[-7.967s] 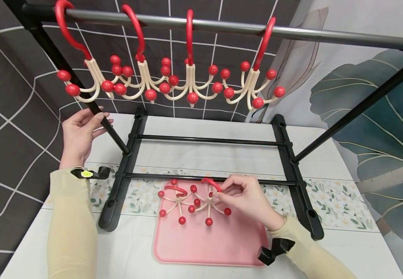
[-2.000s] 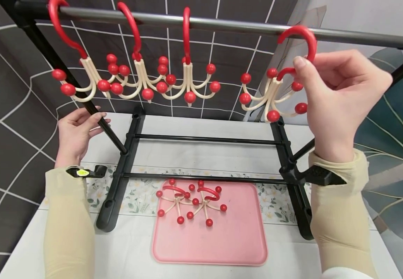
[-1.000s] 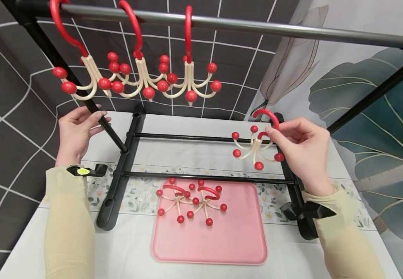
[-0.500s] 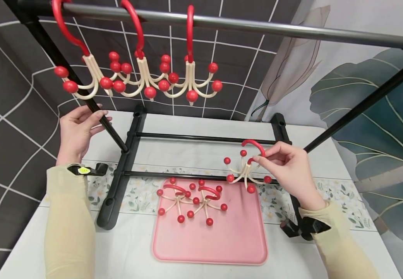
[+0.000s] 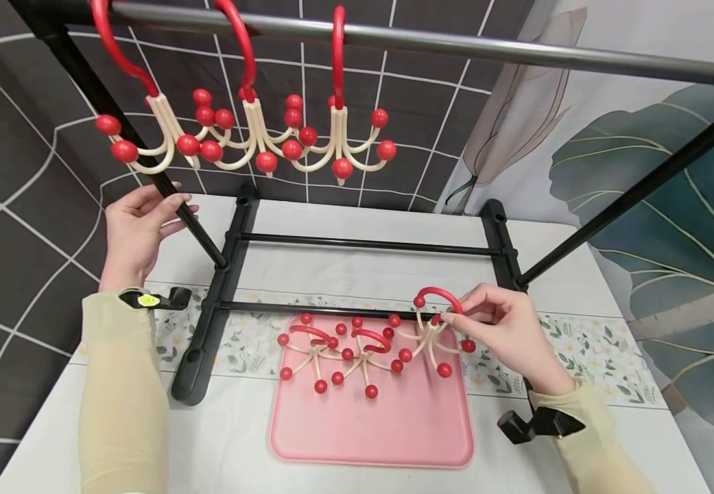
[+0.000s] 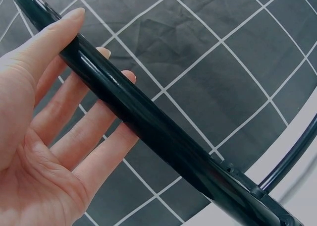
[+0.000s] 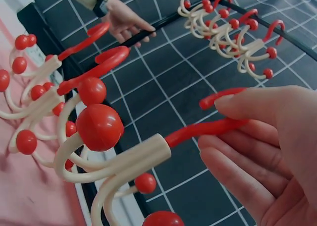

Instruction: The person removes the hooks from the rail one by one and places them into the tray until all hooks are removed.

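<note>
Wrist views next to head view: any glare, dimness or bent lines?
Head view: bright, pale sheen along the rail; left wrist view: dimmer, glint on the black post, lines on the dark cloth bowed; right wrist view: soft shine on the nearest red ball.

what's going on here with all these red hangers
A person's right hand pinches a hanger by its red hook at the upper right of the pink tray; I can't tell whether it touches the tray. Two other hangers are on the tray, to its left. The left hand holds a rack post between thumb and fingers. Three more hangers hang from the bar above.
</note>
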`<action>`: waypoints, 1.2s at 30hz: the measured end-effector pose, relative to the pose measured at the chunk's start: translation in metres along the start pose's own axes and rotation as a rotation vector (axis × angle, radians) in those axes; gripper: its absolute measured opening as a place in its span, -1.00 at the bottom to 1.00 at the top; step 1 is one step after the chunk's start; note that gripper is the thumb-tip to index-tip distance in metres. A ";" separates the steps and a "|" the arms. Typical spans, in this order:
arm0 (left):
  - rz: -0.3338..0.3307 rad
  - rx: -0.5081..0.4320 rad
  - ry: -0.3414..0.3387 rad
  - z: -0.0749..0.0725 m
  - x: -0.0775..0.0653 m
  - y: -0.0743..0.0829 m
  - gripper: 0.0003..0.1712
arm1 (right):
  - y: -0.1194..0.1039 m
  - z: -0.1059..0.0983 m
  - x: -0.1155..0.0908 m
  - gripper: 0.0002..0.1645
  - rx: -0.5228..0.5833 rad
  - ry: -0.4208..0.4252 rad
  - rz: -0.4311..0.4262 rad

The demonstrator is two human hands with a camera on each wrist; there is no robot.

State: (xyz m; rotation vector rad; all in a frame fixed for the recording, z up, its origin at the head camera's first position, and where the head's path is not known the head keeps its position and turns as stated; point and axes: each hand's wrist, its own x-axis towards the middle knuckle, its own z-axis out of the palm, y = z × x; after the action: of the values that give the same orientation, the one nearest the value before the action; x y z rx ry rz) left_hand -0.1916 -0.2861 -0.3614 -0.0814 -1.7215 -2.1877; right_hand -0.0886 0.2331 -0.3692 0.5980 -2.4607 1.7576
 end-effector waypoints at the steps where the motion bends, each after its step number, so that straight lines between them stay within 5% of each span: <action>1: -0.001 0.003 0.001 0.000 0.000 0.000 -0.57 | 0.001 0.000 -0.002 -0.76 0.006 -0.010 -0.005; 16: -0.006 0.015 0.008 0.000 0.000 0.001 -0.59 | 0.020 0.003 -0.019 -0.72 0.046 -0.140 -0.018; 36: 0.013 -0.031 0.001 0.001 0.001 -0.001 -0.66 | 0.046 0.007 -0.027 -0.71 0.027 -0.102 0.092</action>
State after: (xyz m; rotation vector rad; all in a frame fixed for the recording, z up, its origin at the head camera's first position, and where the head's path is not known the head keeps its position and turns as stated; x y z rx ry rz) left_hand -0.1926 -0.2853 -0.3620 -0.0993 -1.6825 -2.2053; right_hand -0.0788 0.2468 -0.4205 0.6010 -2.5749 1.8410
